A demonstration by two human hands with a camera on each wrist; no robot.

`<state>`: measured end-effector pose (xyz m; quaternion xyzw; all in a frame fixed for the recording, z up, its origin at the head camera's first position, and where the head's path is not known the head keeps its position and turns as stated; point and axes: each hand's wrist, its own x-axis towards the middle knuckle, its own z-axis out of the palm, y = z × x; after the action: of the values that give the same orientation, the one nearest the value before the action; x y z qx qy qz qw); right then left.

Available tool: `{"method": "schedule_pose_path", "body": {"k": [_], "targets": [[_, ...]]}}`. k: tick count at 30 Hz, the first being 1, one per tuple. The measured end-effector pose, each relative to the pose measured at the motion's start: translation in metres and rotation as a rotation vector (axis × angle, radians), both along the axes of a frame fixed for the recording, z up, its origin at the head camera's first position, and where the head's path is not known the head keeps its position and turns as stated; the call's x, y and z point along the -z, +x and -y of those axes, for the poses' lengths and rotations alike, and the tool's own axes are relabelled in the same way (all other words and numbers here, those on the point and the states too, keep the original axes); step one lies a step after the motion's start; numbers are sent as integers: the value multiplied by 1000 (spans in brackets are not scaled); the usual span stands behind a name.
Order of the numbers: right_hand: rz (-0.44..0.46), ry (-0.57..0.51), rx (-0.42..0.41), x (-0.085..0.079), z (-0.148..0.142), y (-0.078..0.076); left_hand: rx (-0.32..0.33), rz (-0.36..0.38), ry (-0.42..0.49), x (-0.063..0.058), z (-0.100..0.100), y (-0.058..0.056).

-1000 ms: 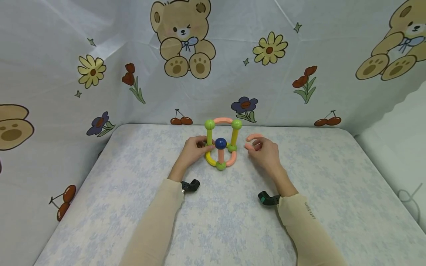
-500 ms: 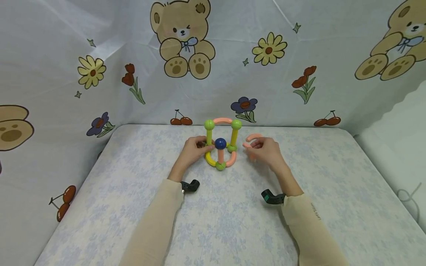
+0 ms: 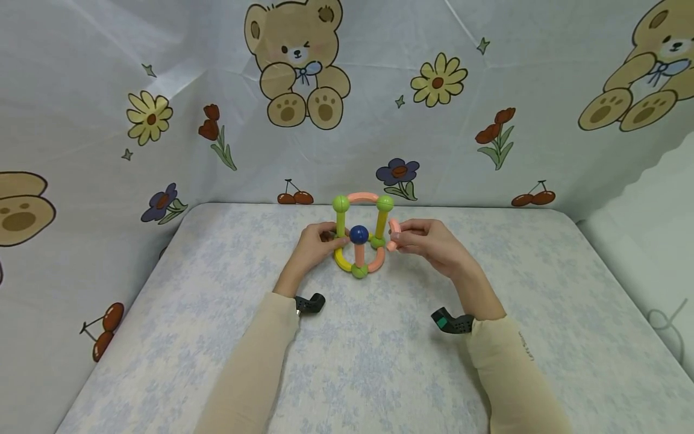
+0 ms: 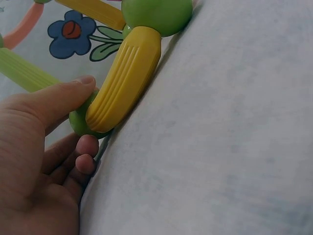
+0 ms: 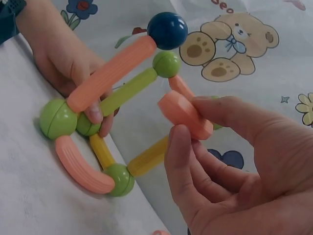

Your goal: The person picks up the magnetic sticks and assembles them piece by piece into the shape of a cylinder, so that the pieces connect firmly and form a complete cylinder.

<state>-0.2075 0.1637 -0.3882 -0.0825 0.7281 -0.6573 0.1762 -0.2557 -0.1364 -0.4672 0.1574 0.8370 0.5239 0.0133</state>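
A toy frame of sticks and balls stands on the table, with a blue ball (image 3: pixel 359 234) atop its front pink post (image 3: pixel 360 255). Two taller posts, one light green (image 3: pixel 340 224) and one yellow (image 3: pixel 382 224), carry green balls joined by a pink curved stick (image 3: pixel 362 196). My left hand (image 3: pixel 313 247) grips the green ball (image 4: pixel 78 120) at the base's left corner, thumb above and fingertips below. Between thumb and forefinger, my right hand (image 3: pixel 436 246) pinches a loose pink curved stick (image 5: pixel 183 116) just right of the yellow post.
The patterned table (image 3: pixel 358 361) meets a bear-and-flower cloth backdrop (image 3: pixel 217 72) just behind the frame. At the right wrist view's bottom edge, a bit of another pink piece (image 5: pixel 160 232) shows. A pale cable (image 3: pixel 672 325) hangs on the right side.
My right hand has lifted the pink curved stick and brought it left to the frame, turning it upright. The left hand and the frame have stayed put.
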Motion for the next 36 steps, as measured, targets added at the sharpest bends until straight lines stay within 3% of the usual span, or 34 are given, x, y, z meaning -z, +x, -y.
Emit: {"method": "schedule_pose_path", "body": {"k": [3, 15, 25, 32, 36], "targets": [[21, -56, -8, -3, 4, 2, 1, -7, 0, 0, 0, 0], [71, -263, 147, -12, 30, 10, 4, -3, 0, 0, 0, 0], [86, -327, 135, -15, 41, 14, 3, -2, 18, 0, 0, 0], [44, -293, 80, -13, 44, 15, -1, -10, 12, -1, 0, 1], [-4, -122, -53, -9, 39, 14, 0, -13, 7, -1, -1, 0]]}}
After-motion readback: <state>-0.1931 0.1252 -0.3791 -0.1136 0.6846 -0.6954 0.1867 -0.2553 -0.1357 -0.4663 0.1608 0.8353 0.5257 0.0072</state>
